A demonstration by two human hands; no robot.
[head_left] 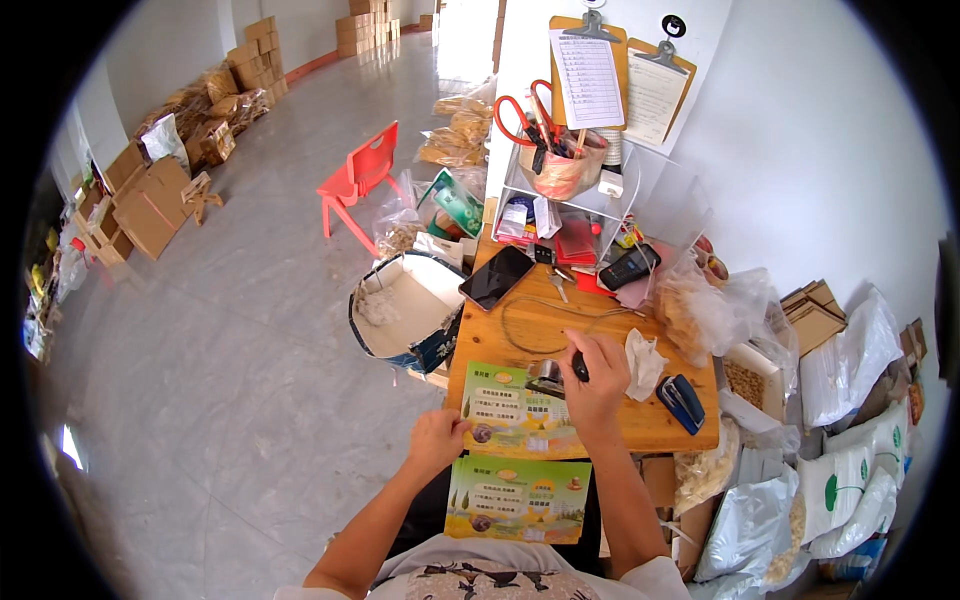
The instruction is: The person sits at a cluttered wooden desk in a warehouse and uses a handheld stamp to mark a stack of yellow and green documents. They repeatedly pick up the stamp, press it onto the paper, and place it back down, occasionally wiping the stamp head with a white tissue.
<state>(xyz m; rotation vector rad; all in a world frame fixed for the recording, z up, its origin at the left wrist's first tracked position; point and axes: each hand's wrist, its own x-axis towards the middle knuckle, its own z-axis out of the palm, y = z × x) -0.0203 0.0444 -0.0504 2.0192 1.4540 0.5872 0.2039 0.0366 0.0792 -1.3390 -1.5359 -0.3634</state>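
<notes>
My right hand (598, 375) is closed round a small hand tool (546, 379) with a black handle and a shiny, boxy frame. The tool sits over the upper right part of a green and yellow printed sheet (495, 400) on the wooden table. My left hand (438, 438) pinches this sheet's lower left edge between thumb and fingers. Nearer to me, a second matching printed sheet (517, 500) lies over my lap, just past the table's front edge. Whether the tool touches the upper sheet, I cannot tell.
On the table (480, 345) lie a phone (497, 277), a key (558, 288), a crumpled tissue (644, 364) and a dark blue stapler (681, 404). An open box (415, 300) stands left. Filled bags (850, 480) crowd the right; a red chair (360, 180) stands beyond.
</notes>
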